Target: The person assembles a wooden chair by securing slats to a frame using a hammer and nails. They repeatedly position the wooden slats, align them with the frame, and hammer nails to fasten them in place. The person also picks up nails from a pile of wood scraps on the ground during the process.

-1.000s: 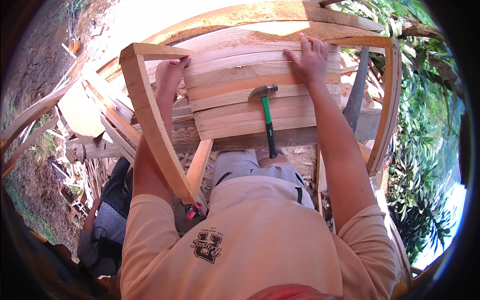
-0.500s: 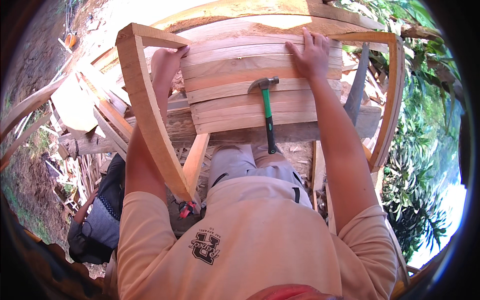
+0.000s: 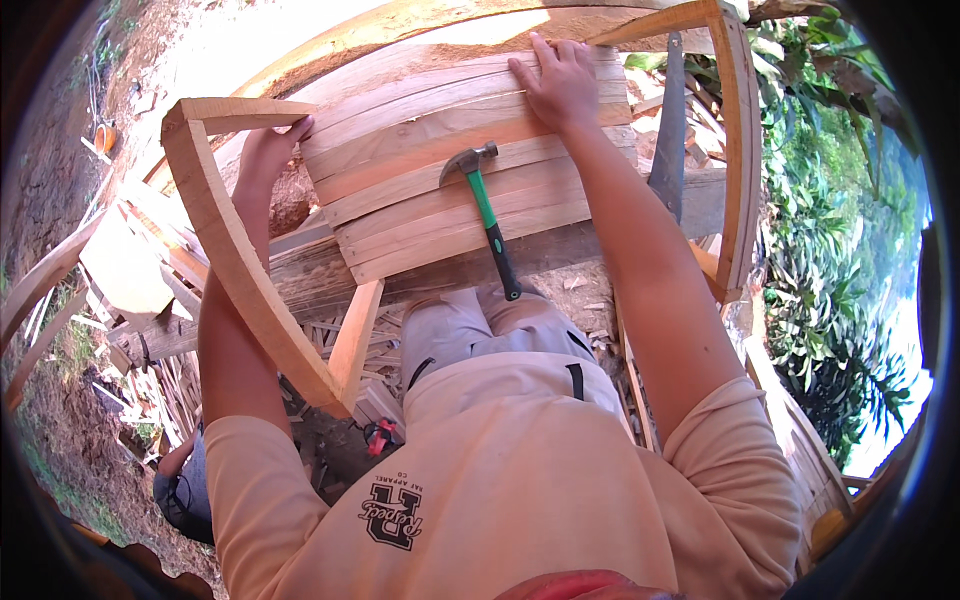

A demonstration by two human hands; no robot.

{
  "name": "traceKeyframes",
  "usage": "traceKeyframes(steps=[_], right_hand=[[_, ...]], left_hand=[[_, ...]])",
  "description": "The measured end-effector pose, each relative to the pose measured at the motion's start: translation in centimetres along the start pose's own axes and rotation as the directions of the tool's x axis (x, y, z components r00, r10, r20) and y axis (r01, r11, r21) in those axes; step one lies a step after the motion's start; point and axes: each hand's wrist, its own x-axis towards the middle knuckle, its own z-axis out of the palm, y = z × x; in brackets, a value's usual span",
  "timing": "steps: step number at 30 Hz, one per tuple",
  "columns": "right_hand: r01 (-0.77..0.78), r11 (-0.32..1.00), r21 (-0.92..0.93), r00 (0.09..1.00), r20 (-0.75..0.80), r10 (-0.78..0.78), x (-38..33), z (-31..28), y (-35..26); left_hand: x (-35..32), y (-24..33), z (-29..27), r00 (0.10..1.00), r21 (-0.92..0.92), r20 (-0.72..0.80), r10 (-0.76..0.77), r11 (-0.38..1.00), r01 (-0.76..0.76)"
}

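Plainly, right hand (image 3: 562, 88): unclenched, fingers spread on the slatted panel (image 3: 430, 130)
Left hand (image 3: 268, 150): at its left edge, grip partly hidden
Panel's long axis: from left hand rightward, beneath right
Hammer (image 3: 485, 207): atop it, nearer right hand

On my feed the view has rolled since a second ago: the slatted board (image 3: 400, 235) has shifted left and climbs more steeply to the right, and the hammer (image 3: 487, 210) lying on it slants more. The left hand (image 3: 262, 160) shows lower, the right hand (image 3: 562, 85) higher, both further left. I see the saw (image 3: 671, 130) almost straight up my view, no longer slanting. The left wooden post (image 3: 228, 240) now ends left of the red thing (image 3: 381, 436) instead of just above it, and less of the other person (image 3: 187, 490) shows
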Motion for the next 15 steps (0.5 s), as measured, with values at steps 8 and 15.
traceKeyframes(steps=[8, 15], right_hand=[[-0.004, 0.999, -0.035, 0.999, -0.036, 0.003, -0.1, 0.5, -0.4], [-0.008, 0.998, 0.054, 1.000, -0.027, 0.009, -0.2, -0.7, -0.8]], left_hand=[[1.7, -3.2, 1.4, 0.985, -0.031, -0.086, 0.151, 0.988, -0.154], [0.8, -2.3, 1.1, 0.991, -0.007, -0.089, 0.096, 0.995, -0.097]])
